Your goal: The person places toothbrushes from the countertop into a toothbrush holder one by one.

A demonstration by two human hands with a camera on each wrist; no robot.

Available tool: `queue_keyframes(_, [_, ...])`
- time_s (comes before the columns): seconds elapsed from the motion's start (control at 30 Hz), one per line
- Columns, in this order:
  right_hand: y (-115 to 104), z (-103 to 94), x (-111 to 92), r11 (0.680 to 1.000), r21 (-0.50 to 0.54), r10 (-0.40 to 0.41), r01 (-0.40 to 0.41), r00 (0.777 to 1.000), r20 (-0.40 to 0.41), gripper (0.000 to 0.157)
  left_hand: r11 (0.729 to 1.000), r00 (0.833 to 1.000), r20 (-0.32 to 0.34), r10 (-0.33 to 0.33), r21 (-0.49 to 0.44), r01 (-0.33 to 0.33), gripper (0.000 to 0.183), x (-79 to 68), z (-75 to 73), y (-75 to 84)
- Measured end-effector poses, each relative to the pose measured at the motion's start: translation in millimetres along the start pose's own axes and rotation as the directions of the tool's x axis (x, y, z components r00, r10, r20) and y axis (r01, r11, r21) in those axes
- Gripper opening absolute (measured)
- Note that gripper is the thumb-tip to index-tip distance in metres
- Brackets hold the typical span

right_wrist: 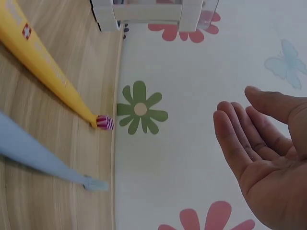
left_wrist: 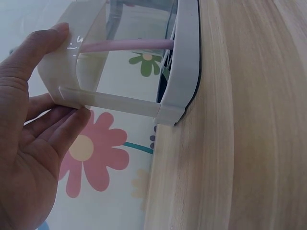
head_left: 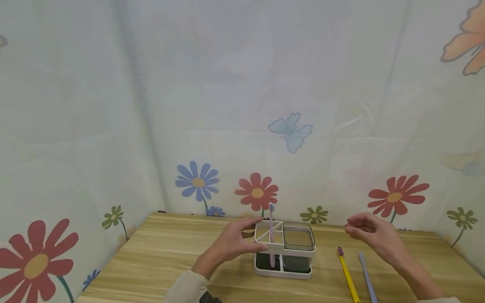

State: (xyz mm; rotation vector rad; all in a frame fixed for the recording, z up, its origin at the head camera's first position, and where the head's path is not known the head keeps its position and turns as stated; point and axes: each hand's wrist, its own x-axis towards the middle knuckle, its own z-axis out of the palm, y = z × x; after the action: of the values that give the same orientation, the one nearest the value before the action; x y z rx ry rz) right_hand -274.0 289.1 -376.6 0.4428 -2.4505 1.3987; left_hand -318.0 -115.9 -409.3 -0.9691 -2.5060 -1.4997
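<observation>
A white toothbrush holder [head_left: 291, 251] stands on the table, its upper frame split into compartments by thin bars. In its left part a pink toothbrush [head_left: 271, 216] stands upright, bristles up. A clear cup [head_left: 311, 234] sits in the right part. My left hand [head_left: 229, 242] grips the left end of the upper frame; the left wrist view has the thumb on one side of the frame [left_wrist: 88, 28] and the fingers on the other. To the right, my right hand [head_left: 379, 237] hovers above the table holding nothing, its fingers [right_wrist: 235, 139] loosely bent and the thumb apart from them.
A yellow toothbrush [head_left: 348, 278] with purple-striped bristles lies right of the holder. Beside it lies a light blue toothbrush [head_left: 366, 275]. Behind the wood-grain table [head_left: 151, 252] hangs a white curtain [head_left: 227, 105] with printed flowers and butterflies.
</observation>
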Motion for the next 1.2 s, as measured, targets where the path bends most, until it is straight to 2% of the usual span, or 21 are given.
queue_keyframes(0.17, [8.8,-10.5,-0.7,1.0,0.005,0.018,-0.018,0.998,0.056,0.03,1.0,1.0,0.002,-0.012,-0.007,0.012,0.08,-0.1,0.3,1.4])
queue_keyframes(0.3, [16.3,-20.1,-1.6,0.998,0.012,0.061,-0.063,0.99,0.124,0.031,1.0,1.0,0.006,-0.017,-0.011,0.017,0.08,0.0,-0.3,2.3])
queue_keyframes(0.47, [27.1,-31.8,-2.9,0.995,-0.001,0.094,-0.096,0.968,0.233,0.034,1.0,1.0,0.008,-0.009,-0.019,0.01,0.08,0.3,-0.7,3.4])
queue_keyframes(0.8, [49.1,-40.9,-4.1,0.987,0.082,0.099,-0.141,0.918,0.383,0.03,1.0,1.0,0.0,-0.019,0.001,0.019,0.077,-0.7,-0.6,3.5])
queue_keyframes(1.03, [64.5,-41.0,-3.8,0.979,0.063,0.147,-0.195,0.884,0.444,0.023,1.0,1.0,-0.001,-0.024,-0.015,0.024,0.077,-0.5,-0.8,2.4])
queue_keyframes(1.2, [75.3,-41.3,-6.2,0.982,0.048,0.141,-0.183,0.878,0.457,0.018,1.0,1.0,-0.005,-0.015,-0.016,0.015,0.077,-0.3,0.2,0.8])
